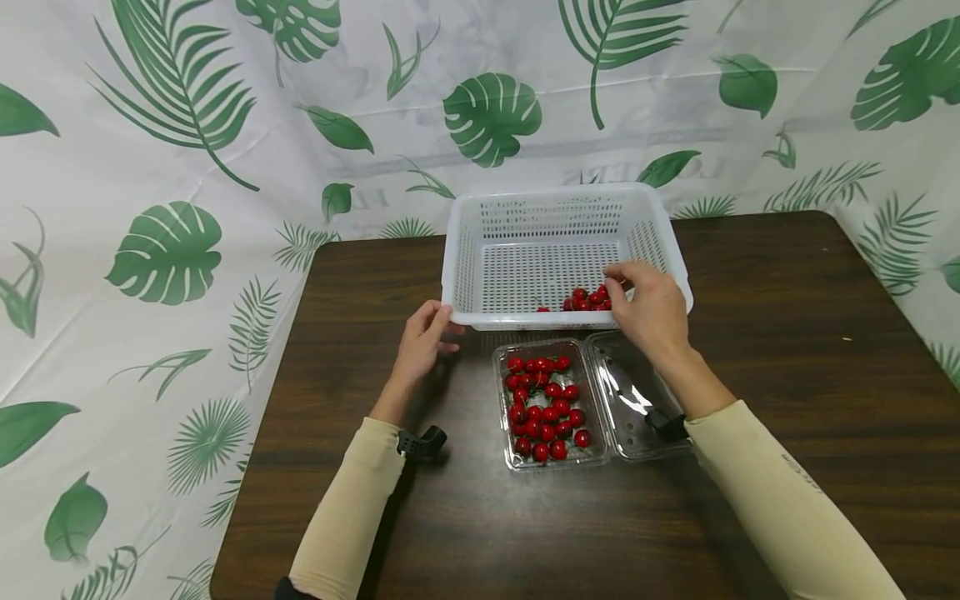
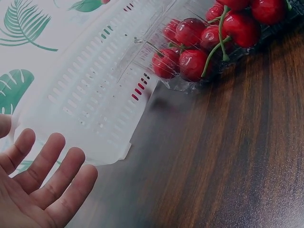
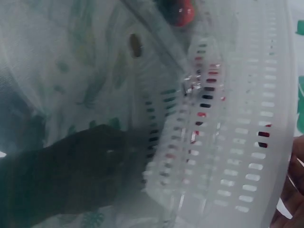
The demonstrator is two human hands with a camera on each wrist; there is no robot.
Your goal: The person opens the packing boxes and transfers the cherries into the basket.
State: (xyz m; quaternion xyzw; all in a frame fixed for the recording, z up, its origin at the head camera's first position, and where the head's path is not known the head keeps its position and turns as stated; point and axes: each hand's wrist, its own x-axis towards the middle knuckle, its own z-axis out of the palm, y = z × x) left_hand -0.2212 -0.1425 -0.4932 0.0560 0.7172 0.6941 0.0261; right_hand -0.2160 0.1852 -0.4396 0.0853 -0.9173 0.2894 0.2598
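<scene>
My left hand [image 1: 422,346] is at the front left corner of the white slotted plastic basket [image 1: 555,319], its thumb at the rim. In the left wrist view its fingers [image 2: 71,183] are spread loosely beside the basket wall. My right hand [image 1: 651,310] reaches over the basket's front right rim, thumb and forefinger apart, close to a small pile of red cherries [image 1: 581,300] inside. No cherry shows between those fingertips. Several cherries with green stems [image 2: 192,64] fill a clear plastic clamshell box [image 1: 517,464] in front of the basket.
The clamshell's clear lid [image 1: 626,417] lies folded open to the right, under my right forearm. Everything stands on a dark wood table [image 1: 787,333]. Behind it hangs a white cloth [image 1: 405,167] with green leaf prints.
</scene>
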